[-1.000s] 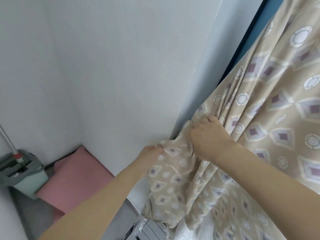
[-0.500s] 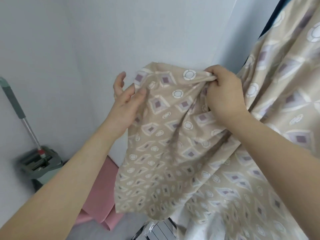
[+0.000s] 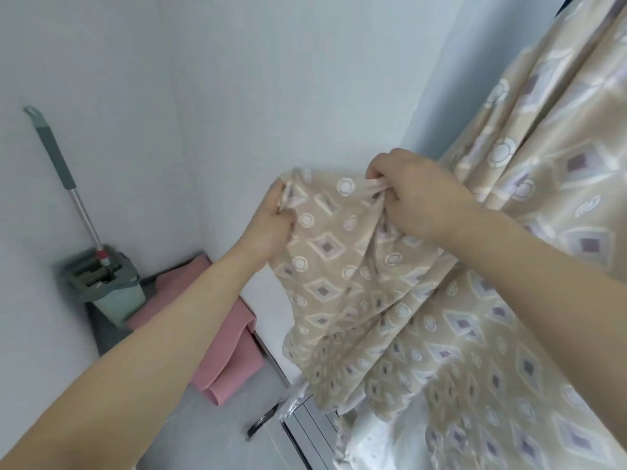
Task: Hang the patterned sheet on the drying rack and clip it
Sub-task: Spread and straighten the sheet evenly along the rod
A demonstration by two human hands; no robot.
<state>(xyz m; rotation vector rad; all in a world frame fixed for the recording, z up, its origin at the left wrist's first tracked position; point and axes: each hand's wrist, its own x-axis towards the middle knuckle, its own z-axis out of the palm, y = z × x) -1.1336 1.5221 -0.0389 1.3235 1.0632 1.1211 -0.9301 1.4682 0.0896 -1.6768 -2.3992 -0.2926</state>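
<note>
Patterned sheet (image 3: 356,300) hangs in front of you, most of it draped from something high on the right that's out of frame; rack bar itself not visible. You hold one free edge up between both hands. Left hand (image 3: 271,222) now has fingers curled round the left end of that edge; half a second ago it was flat and open against the cloth, so that's a fresh grip. Right hand (image 3: 417,195) pinches a bunched fold at the other end, same as before, slightly lower in view. A second ago both hands were down low gathering the fabric; since then the edge has come up and spread taut between them.

For the task, my read: you've found and stretched an edge, ready to throw over or straighten on the rack. No clip in sight, clipping not started.

Room: pale grey walls (image 3: 169,96) meeting in a corner, grey floor (image 3: 210,435). Mop (image 3: 61,171) stands in its green bucket (image 3: 108,286) in the corner. Pink cloth (image 3: 227,354) folded on the floor beside it. White perforated fabric (image 3: 376,442) hangs under the sheet, bottom of view.
</note>
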